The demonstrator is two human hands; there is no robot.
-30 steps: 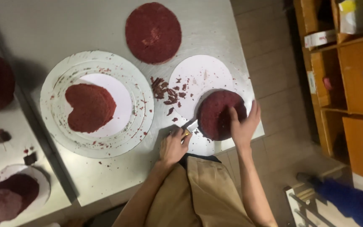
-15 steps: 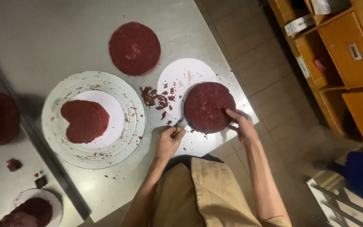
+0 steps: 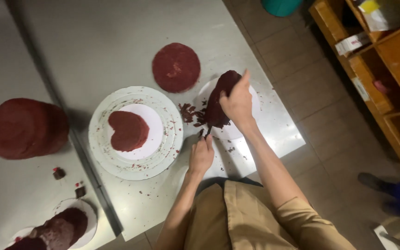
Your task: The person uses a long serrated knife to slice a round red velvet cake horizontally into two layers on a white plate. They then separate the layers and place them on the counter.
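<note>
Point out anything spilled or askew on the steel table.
Dark red crumbs lie scattered on the table beside the white board, and the right hand tips the cake layer up on edge.

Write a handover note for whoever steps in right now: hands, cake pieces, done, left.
Right hand lifts the dark red cake layer on edge off the white board.
Left hand holds a knife, tip at the layer's lower edge.
Trimmed crumbs lie beside the board.
Done: a heart-shaped layer sits on the turntable.
Left: a round layer behind is uncut, as is the stack far left.
</note>
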